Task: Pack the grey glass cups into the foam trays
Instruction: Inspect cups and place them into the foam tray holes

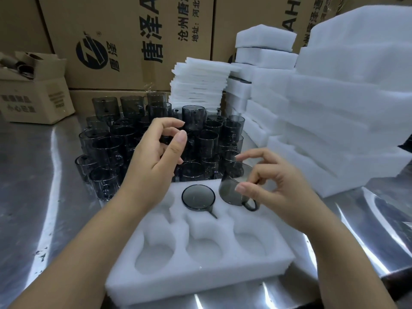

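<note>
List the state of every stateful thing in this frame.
foam tray: one pocket filled, front three empty
seated cup: down in back middle pocket
tilted cup: tilted at back right pocket, held
right hand: pinches tilted cup
left hand: raised, holds nothing
loose cups: upright on table, unpacked
cardboard box: flaps open

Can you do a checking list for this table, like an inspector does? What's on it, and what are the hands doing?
Surface: shiny steel table, with glare streaks.
Job's things: white six-well foam tray; seated grey glass cup in the far middle well; tilted grey cup over the far right well; the other wells look empty; crowd of loose grey cups behind the tray.
Clutter: small open cardboard box, far left.
Grippers: left hand loosely curled, holding nothing; right hand pinches the tilted grey cup.
Cables: nothing seen.
Surroundings: stacks of white foam at right; big printed cardboard cartons behind.
</note>
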